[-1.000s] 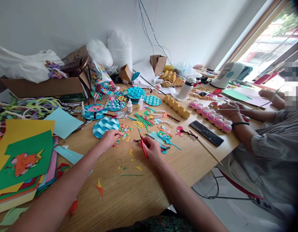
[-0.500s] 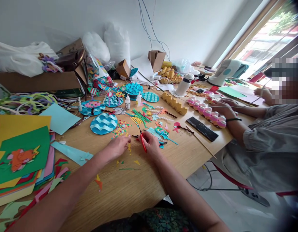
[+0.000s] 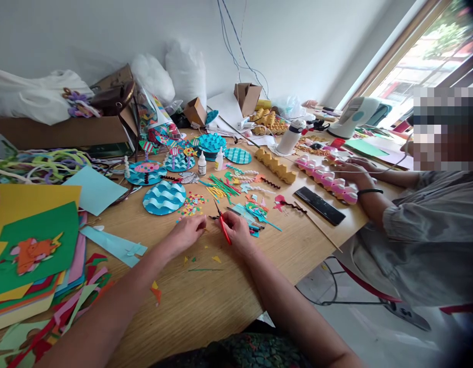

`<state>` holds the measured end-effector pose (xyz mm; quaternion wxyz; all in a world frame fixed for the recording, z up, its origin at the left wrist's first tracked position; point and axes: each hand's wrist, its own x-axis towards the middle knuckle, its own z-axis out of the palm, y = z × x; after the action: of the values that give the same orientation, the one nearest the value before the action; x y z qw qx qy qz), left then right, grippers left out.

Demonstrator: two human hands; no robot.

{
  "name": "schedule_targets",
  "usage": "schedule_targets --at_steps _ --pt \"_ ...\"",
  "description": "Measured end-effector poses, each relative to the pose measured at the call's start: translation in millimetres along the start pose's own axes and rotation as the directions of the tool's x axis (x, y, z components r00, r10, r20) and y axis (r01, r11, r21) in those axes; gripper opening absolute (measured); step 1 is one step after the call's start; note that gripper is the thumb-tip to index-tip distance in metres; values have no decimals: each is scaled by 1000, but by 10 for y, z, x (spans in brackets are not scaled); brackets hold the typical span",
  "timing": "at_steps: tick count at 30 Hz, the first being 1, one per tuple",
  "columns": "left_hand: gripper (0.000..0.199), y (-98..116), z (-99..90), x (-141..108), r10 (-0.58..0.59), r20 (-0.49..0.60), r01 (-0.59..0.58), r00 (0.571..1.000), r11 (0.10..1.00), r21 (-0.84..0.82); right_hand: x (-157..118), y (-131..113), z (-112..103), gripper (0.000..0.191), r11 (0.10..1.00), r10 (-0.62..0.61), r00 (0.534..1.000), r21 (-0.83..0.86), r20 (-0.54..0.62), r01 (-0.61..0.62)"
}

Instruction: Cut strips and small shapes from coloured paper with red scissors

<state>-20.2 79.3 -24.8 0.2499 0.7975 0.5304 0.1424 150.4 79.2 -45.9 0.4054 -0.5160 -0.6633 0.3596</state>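
Note:
My right hand (image 3: 237,231) is closed round a pair of red-handled scissors (image 3: 223,228), whose dark blades point away from me and a little to the left. Just left of them, my left hand (image 3: 187,232) has its fingertips pinched together above the table; whatever is between them is too small to make out. Tiny yellow paper scraps (image 3: 216,259) and a thin green strip (image 3: 206,270) lie on the wood below my hands. Beyond the fingers is a scatter of colourful paper bits (image 3: 193,203), beside a blue disc with pale wavy strips (image 3: 164,197).
Stacked coloured paper (image 3: 37,225) and offcuts fill the left side. Glue bottles (image 3: 202,164), green and yellow strips (image 3: 221,188) and a yellow egg-carton strip (image 3: 275,166) stand farther back. A black phone (image 3: 320,205) lies right, near another person's arm (image 3: 374,197).
The scissors have turned slightly, with their blades now leaning more to the left. A yellow scrap that showed by my left fingertips is no longer visible there.

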Motion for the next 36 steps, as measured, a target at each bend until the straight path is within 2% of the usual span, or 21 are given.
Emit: schedule_targets --at_steps 3,6,9,14,19,24,27,30,33,36 --pt "8 96 -100 -77 -18 -68 13 998 997 -79 -17 -25 16 30 977 44 995 206 85 -61" --pt "7 202 -175 -166 -35 -103 20 994 989 -146 -72 -118 21 34 883 86 980 441 181 -159" --pt "8 262 -188 -236 -51 -109 29 993 981 -193 -147 -242 16 33 859 108 970 470 215 -200" --pt "7 286 -131 -296 -65 -84 41 994 964 -262 -220 -336 11 33 879 130 965 424 228 -218" --pt "6 276 -93 -314 -78 -52 57 996 944 -325 -238 -267 -20 23 945 112 969 276 222 -172" --pt "7 243 -34 -309 -87 -32 72 996 946 -317 -239 -220 -84 21 953 123 970 247 208 -174" --pt "9 211 -1 -315 -79 -9 74 997 962 -261 -270 -205 -158 17 991 121 982 39 148 -128" --pt "12 182 49 -333 -45 35 51 998 981 -188 -338 -193 -225 11 979 69 988 -200 139 -41" --pt "15 178 134 -352 11 70 -1 997 991 -134 -402 -180 -245 9 967 54 982 -256 183 -5" --pt "18 197 235 -356 68 87 -58 994 992 -109 -425 -155 -231 7 964 54 985 -265 162 -10"
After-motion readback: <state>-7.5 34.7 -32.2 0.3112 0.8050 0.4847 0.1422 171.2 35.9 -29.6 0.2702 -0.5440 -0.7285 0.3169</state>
